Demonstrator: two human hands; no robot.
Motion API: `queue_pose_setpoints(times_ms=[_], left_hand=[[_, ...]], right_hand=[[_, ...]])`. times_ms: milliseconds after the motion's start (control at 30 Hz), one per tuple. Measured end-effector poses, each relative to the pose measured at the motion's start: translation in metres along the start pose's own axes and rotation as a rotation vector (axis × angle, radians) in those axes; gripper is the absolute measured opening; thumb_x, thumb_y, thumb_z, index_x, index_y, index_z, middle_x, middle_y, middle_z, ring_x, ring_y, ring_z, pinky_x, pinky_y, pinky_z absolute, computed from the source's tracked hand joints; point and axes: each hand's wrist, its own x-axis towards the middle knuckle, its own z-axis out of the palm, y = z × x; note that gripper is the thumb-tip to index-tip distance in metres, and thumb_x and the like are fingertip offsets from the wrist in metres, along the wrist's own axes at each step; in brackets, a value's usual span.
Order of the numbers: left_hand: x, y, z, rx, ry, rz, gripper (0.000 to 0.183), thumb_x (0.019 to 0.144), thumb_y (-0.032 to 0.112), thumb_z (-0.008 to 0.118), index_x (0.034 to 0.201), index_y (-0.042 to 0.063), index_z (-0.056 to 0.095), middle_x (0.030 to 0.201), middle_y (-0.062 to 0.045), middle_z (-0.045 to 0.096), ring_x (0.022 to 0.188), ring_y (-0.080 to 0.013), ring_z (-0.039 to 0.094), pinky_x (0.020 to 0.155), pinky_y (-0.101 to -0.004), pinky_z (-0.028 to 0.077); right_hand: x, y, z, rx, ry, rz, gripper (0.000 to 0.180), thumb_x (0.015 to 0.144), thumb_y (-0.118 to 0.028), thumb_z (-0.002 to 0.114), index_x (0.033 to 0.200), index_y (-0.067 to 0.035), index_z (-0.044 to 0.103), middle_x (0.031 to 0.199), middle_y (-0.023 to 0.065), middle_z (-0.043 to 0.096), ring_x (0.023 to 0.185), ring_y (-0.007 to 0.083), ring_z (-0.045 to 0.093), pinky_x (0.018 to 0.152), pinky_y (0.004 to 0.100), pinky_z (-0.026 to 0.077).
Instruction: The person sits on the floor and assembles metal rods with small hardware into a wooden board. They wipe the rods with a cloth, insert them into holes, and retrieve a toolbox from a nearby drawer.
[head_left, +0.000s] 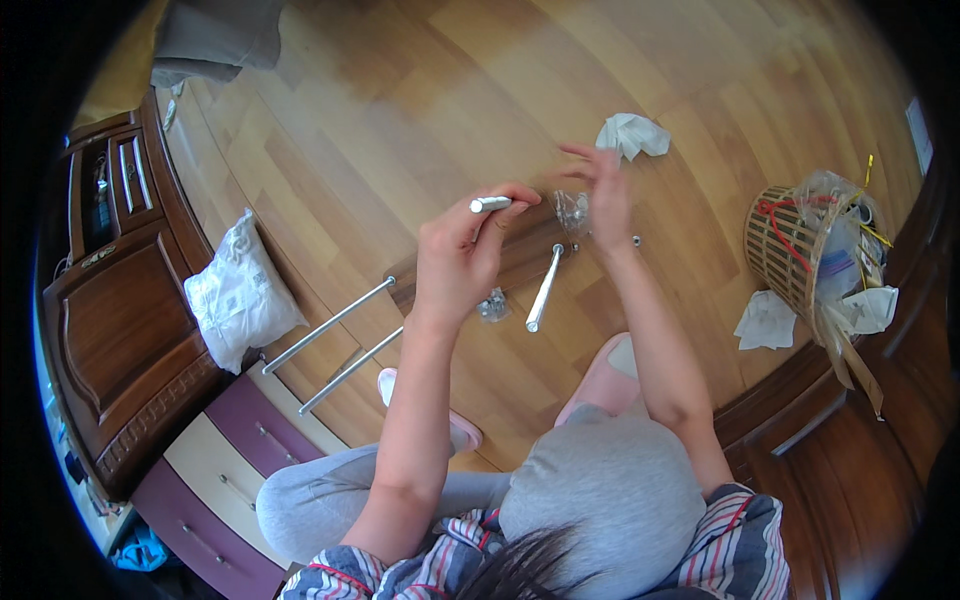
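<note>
My left hand (459, 251) grips a silver metal rod (491, 204), whose near end points back towards me. My right hand (610, 202) is blurred, fingers apart, with nothing visible in it. It is beside a clear plastic bag (571, 210) with small hardware, near a dark wooden board (517, 247) on the floor. One silver rod (544, 292) rises from the board's near right corner. Two more rods, an upper one (330, 325) and a lower one (352, 371), extend left of the board; my left arm partly covers the lower. A small hardware packet (493, 306) lies at the board's near edge.
A small metal piece (637, 241) lies right of my right wrist. Crumpled white tissue (634, 136) is beyond it. A wicker basket (780, 247) filled with waste is at right. A white plastic package (241, 296) rests by the wooden cabinet (127, 300) and purple-cream drawers (225, 480) at left.
</note>
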Motion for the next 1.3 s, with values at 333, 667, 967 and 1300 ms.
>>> queue_pose_setpoints(times_ms=[333, 667, 967, 1300], left_hand=[[-0.003, -0.004, 0.001, -0.044, 0.003, 0.066, 0.013, 0.092, -0.005, 0.059, 0.100, -0.002, 0.069, 0.096, -0.008, 0.074, 0.084, -0.0141, 0.068, 0.074, -0.0272, 0.053], [-0.008, -0.012, -0.002, -0.054, 0.093, 0.174, 0.014, 0.090, 0.001, 0.064, 0.103, 0.005, 0.069, 0.089, -0.011, 0.071, 0.070, -0.0259, 0.064, 0.062, -0.0314, 0.050], [-0.002, -0.010, 0.000, -0.071, 0.089, 0.192, 0.013, 0.091, 0.003, 0.064, 0.102, 0.005, 0.069, 0.088, -0.011, 0.070, 0.070, -0.0253, 0.065, 0.063, -0.0318, 0.051], [-0.005, -0.011, 0.003, -0.043, 0.080, 0.112, 0.011, 0.092, 0.000, 0.063, 0.100, 0.002, 0.070, 0.084, -0.008, 0.071, 0.066, -0.0150, 0.058, 0.060, -0.0273, 0.046]], right_hand=[[-0.011, 0.009, 0.014, -0.227, -0.273, -0.113, 0.069, 0.107, -0.051, 0.018, 0.127, 0.004, 0.054, 0.112, 0.0156, 0.067, 0.105, 0.0221, 0.064, 0.100, 0.0367, 0.044], [-0.027, 0.009, 0.006, -0.209, -0.176, 0.085, 0.065, 0.108, -0.047, 0.023, 0.124, 0.005, 0.059, 0.119, 0.0158, 0.066, 0.112, 0.0246, 0.060, 0.103, 0.0394, 0.043], [-0.012, 0.023, -0.011, -0.123, -0.143, 0.039, 0.063, 0.108, -0.045, 0.024, 0.131, 0.006, 0.054, 0.121, 0.0169, 0.066, 0.116, 0.0224, 0.060, 0.102, 0.0361, 0.044], [-0.024, -0.005, 0.004, -0.252, -0.098, -0.049, 0.058, 0.109, -0.036, 0.025, 0.120, 0.008, 0.061, 0.104, 0.0161, 0.072, 0.104, 0.0232, 0.066, 0.098, 0.0351, 0.047]])
